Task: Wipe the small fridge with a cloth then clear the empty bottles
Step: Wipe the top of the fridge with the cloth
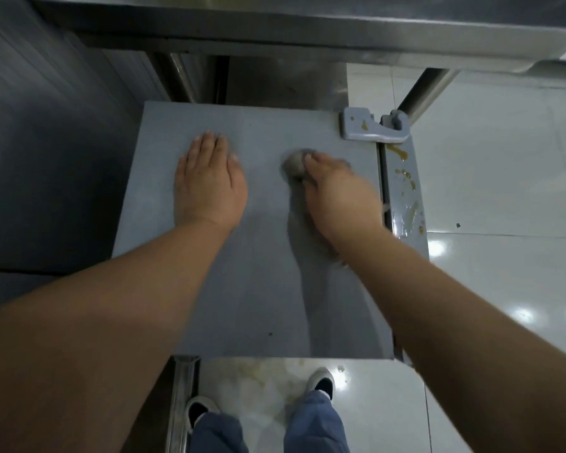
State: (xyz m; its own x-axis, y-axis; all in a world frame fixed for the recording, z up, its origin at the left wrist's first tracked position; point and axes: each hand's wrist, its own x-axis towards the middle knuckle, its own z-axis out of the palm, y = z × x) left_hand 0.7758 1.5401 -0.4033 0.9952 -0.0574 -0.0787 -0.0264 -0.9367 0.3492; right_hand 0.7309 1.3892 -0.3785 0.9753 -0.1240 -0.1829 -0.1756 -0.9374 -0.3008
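I look straight down on the grey top of the small fridge [258, 289]. My left hand [209, 181] lies flat on the top's left part, fingers straight. My right hand [337, 191] is blurred and holds a bunched grey cloth [293, 165] against the top, right of centre; the cloth shows at my fingertips and under my wrist. The door's upper edge [406, 197] at the right carries brown sticky stains. No bottles are in view.
A grey hinge bracket [370, 127] sits at the fridge's far right corner. A steel table edge [275, 31] and its legs stand beyond the fridge. A dark panel wall is at the left. Glossy white floor tiles [504, 191] spread right; stains mark the floor near my shoes.
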